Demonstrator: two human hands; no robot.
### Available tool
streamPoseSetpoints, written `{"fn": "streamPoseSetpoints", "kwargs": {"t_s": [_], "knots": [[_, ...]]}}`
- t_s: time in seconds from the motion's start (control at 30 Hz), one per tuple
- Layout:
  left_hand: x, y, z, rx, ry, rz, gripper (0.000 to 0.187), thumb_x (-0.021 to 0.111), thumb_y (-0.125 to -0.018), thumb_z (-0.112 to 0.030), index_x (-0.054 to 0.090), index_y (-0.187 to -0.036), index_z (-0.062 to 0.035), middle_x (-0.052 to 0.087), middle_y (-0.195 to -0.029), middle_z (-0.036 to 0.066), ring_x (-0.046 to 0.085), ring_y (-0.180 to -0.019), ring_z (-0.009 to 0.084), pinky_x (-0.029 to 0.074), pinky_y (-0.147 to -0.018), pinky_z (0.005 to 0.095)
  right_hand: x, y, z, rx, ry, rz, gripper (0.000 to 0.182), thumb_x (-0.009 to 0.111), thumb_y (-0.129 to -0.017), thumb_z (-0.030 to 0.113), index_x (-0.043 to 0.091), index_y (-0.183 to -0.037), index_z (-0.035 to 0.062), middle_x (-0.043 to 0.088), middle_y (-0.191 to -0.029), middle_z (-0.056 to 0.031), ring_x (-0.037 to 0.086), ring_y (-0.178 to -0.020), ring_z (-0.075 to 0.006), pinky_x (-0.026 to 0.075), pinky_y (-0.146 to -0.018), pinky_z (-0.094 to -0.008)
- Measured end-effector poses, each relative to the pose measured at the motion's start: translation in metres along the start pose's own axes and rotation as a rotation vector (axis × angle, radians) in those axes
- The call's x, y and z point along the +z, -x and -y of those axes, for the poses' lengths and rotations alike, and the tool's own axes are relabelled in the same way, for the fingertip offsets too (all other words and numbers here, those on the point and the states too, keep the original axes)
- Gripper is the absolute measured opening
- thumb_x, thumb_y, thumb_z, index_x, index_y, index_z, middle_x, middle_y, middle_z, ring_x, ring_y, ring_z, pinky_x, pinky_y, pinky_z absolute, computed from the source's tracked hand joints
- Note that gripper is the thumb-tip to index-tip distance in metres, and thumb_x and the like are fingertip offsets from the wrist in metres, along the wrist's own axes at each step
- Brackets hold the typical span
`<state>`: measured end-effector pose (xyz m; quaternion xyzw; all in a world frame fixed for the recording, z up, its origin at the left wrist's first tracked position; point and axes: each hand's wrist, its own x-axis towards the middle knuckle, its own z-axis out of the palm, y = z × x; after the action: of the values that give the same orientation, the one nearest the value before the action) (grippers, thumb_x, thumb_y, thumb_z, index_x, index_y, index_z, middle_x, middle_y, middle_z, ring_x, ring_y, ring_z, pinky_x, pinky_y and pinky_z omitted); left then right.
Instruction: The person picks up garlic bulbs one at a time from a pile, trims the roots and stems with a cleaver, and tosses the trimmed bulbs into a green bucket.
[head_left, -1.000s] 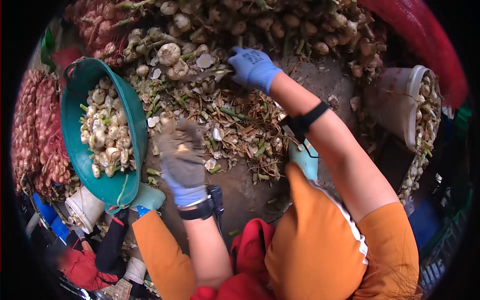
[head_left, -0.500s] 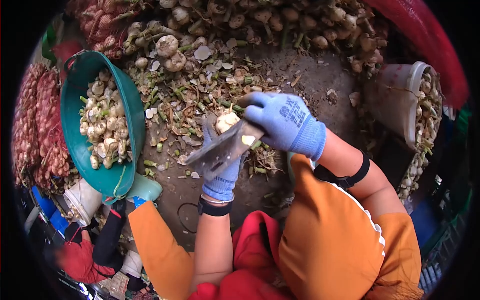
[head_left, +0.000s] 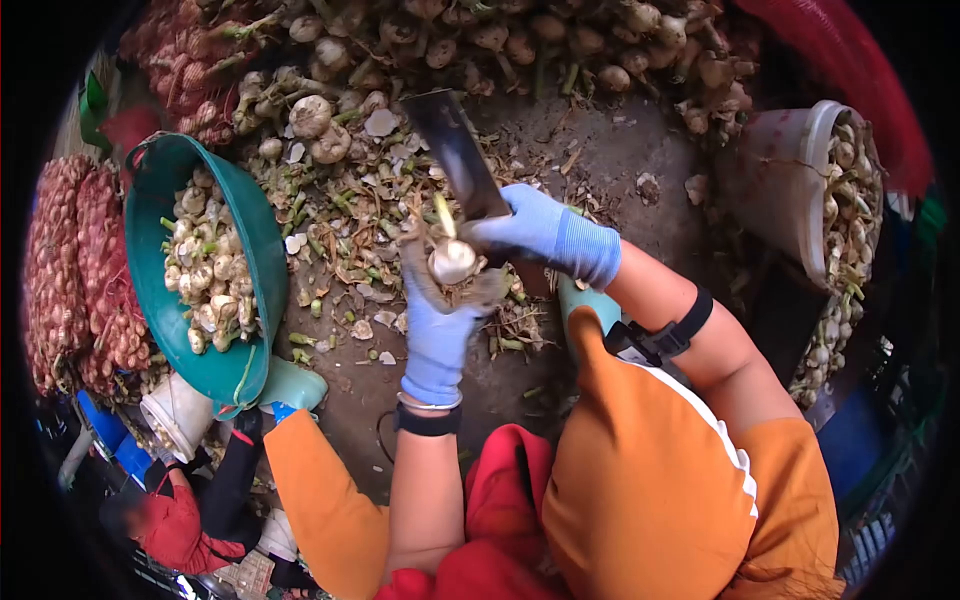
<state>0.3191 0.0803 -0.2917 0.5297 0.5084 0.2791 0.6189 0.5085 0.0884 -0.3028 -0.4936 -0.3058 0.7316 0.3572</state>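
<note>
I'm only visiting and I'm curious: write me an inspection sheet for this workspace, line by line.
Surface: dark ground, strewn with scraps.
Job's things: one pale bulb, a broad-bladed knife, a green tub holding bulbs, a heap of bulbs beyond.
Clutter: cut stems and peelings beneath and beyond the hands.
Left hand: gloved, holding the bulb.
Right hand: gloved, holding the knife, blade pointing away from the body.
Cables: a thin dark loop beside the left wrist; cannot tell what it is.
Surroundings: full mesh sacks at left, a whitish bucket at right, a person in red.
</note>
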Motion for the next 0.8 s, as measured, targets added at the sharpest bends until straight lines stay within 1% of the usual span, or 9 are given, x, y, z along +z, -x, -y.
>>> {"fn": "streamPoseSetpoints", "kwargs": {"t_s": [0.03,0.07,0.1,0.2,0.3,0.47,0.57,0.73,0.8], "knots": [[-0.001,0.0,-0.002,-0.215,0.38,-0.038,0.064,0.065,-0.092,-0.008,0.032,-0.146,-0.005,0.057,-0.121,0.014,0.062,-0.099,0.025,0.052,-0.089,0.0311,0.008,0.016,0.04,0.103,0.251,-0.031,0.023,0.069,-0.081,0.024,0.065,-0.094,0.0053,0.063,-0.08,-0.0033,0.064,-0.078,-0.0166,0.05,-0.068,-0.0329],[-0.006,0.005,-0.004,-0.239,0.662,-0.129,0.049,0.059,-0.093,-0.003,0.041,-0.138,-0.0025,0.063,-0.107,0.011,0.064,-0.087,0.0178,0.053,-0.075,0.0256,0.008,0.012,0.03,-0.227,0.587,-0.058,0.023,0.068,-0.078,0.023,0.064,-0.092,0.006,0.063,-0.08,-0.0063,0.065,-0.079,-0.0229,0.051,-0.069,-0.0362],[-0.007,0.004,-0.009,-0.121,0.321,-0.062,0.038,0.06,-0.093,-0.004,0.047,-0.129,-0.0009,0.064,-0.105,0.012,0.065,-0.085,0.0149,0.054,-0.068,0.0228,0.006,0.006,0.026,-0.569,0.924,-0.091,0.022,0.068,-0.076,0.022,0.063,-0.091,0.0066,0.063,-0.081,-0.0092,0.066,-0.08,-0.0292,0.052,-0.069,-0.0395],[-0.047,-0.005,-0.038,-0.085,0.282,-0.193,0.036,0.066,-0.091,-0.015,0.051,-0.12,-0.0004,0.065,-0.106,0.014,0.066,-0.088,0.0184,0.057,-0.07,0.0253,-0.044,-0.022,0.019,0.183,1.299,-0.014,0.026,0.062,-0.078,0.031,0.07,-0.094,0.0138,0.067,-0.096,-0.0135,0.066,-0.091,-0.0321,0.053,-0.078,-0.0434],[-0.111,-0.016,-0.07,0.19,1.073,-0.037,0.045,0.07,-0.089,-0.028,0.052,-0.119,0.0013,0.066,-0.109,0.015,0.066,-0.095,0.0194,0.059,-0.071,0.0278,-0.084,-0.029,0.017,0.058,1.465,-0.238,0.026,0.062,-0.084,0.027,0.072,-0.104,0.0141,0.066,-0.109,-0.0139,0.066,-0.099,-0.0309,0.053,-0.087,-0.0411],[-0.11,-0.02,-0.057,0.044,1.216,-0.12,0.043,0.063,-0.094,-0.028,0.053,-0.128,-0.0044,0.063,-0.118,0.014,0.061,-0.109,0.0197,0.058,-0.08,0.0297,-0.112,-0.072,0.01,-0.116,1.679,-0.554,0.028,0.062,-0.083,0.029,0.072,-0.104,0.0143,0.065,-0.108,-0.0118,0.065,-0.099,-0.031,0.053,-0.087,-0.0415],[-0.073,-0.028,-0.018,-0.222,0.88,-0.119,0.043,0.062,-0.095,-0.032,0.055,-0.132,-0.0114,0.064,-0.116,0.009,0.065,-0.104,0.0197,0.058,-0.083,0.0311,-0.088,-0.059,0.027,-0.003,1.329,-0.457,0.027,0.064,-0.079,0.03,0.071,-0.099,0.0129,0.064,-0.104,-0.0111,0.064,-0.096,-0.0335,0.052,-0.084,-0.0436],[-0.013,-0.015,0.061,-0.442,0.983,-0.025,0.058,0.06,-0.096,-0.028,0.035,-0.146,-0.012,0.051,-0.135,0.015,0.06,-0.116,0.0265,0.052,-0.096,0.0364,-0.012,0.015,-0.008,-0.396,1.104,-0.176,0.021,0.068,-0.074,0.029,0.064,-0.079,0.0096,0.063,-0.088,-0.0128,0.065,-0.082,-0.0323,0.053,-0.071,-0.0434],[-0.008,-0.015,0.038,-0.277,0.655,0.041,0.056,0.063,-0.091,-0.016,0.039,-0.141,-0.0075,0.053,-0.131,0.018,0.059,-0.114,0.0288,0.051,-0.099,0.0381,0.006,0.033,-0.018,-0.303,0.902,0.049,0.025,0.069,-0.076,0.029,0.062,-0.084,0.0071,0.06,-0.09,-0.0145,0.063,-0.084,-0.0348,0.051,-0.073,-0.0437]]}}
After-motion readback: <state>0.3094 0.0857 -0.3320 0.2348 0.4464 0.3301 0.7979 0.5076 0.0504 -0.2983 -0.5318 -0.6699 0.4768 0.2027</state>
